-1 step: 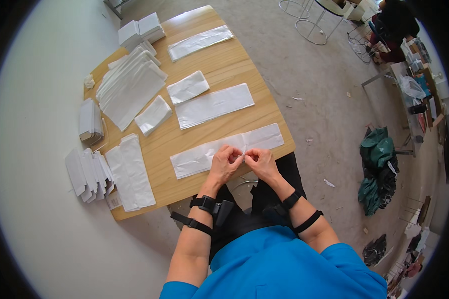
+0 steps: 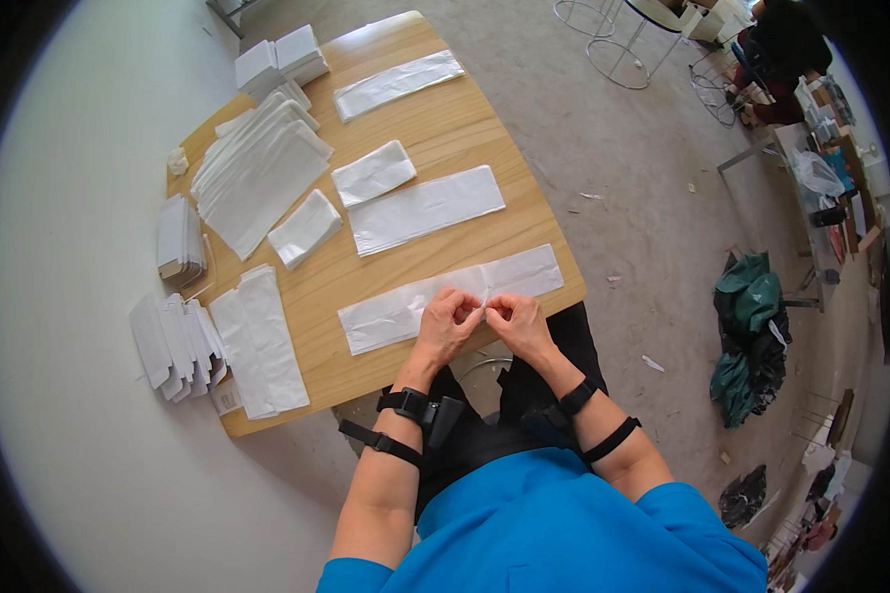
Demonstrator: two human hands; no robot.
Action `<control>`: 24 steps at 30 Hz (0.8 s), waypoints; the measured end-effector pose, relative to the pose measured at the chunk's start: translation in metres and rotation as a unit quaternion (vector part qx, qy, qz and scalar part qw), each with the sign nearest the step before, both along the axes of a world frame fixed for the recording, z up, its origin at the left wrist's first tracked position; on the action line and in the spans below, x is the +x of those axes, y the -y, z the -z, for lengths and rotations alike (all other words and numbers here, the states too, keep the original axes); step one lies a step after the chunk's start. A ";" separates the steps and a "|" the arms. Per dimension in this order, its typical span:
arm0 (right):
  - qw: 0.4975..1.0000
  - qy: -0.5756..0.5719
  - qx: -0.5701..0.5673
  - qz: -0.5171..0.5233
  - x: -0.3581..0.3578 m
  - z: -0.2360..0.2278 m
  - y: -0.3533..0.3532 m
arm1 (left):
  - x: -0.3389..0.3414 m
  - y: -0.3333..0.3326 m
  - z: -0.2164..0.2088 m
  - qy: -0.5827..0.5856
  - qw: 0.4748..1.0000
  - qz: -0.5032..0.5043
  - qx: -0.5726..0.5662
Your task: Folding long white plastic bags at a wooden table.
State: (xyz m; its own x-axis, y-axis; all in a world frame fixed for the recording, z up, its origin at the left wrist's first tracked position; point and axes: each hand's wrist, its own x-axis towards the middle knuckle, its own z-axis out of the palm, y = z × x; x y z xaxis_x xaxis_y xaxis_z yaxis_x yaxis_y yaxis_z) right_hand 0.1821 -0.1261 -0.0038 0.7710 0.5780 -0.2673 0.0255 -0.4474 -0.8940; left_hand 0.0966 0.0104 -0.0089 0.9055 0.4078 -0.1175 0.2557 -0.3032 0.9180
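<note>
A long, thin white folded sheet (image 2: pixel 396 314) lies near the table's front edge, creased across its middle. My left hand (image 2: pixel 448 318) and my right hand (image 2: pixel 517 321) meet at the middle of its near edge. Thumb and forefinger of each are pinched together there, on a small gathered bit of the sheet. Fingertips hide most of what is between them. Just beyond lies a wide flat stack of white folded sheets (image 2: pixel 430 212), with a smaller folded white packet (image 2: pixel 374 173) touching its upper left. Another small folded packet (image 2: pixel 305 229) sits to the left.
Fanned white sheets (image 2: pixel 257 178) cover the table's left part, near white box stacks (image 2: pixel 282 61). A white folded sheet (image 2: pixel 259 346) lies at the near left corner, beside flat white cartons (image 2: pixel 176 346). Green plastic (image 2: pixel 747 306) lies on the floor, right. A person (image 2: pixel 781 49) sits far right.
</note>
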 end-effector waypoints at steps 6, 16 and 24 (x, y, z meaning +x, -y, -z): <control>0.991 0.130 -0.036 -0.023 -0.004 0.000 -0.006 | -0.001 0.001 0.004 -0.004 1.000 -0.006 0.012; 0.994 0.085 -0.067 0.030 -0.005 0.005 -0.009 | -0.002 0.004 0.009 0.000 0.998 -0.058 0.026; 0.991 0.052 -0.081 0.094 -0.004 -0.014 -0.007 | -0.003 -0.006 0.003 -0.027 0.993 -0.067 -0.095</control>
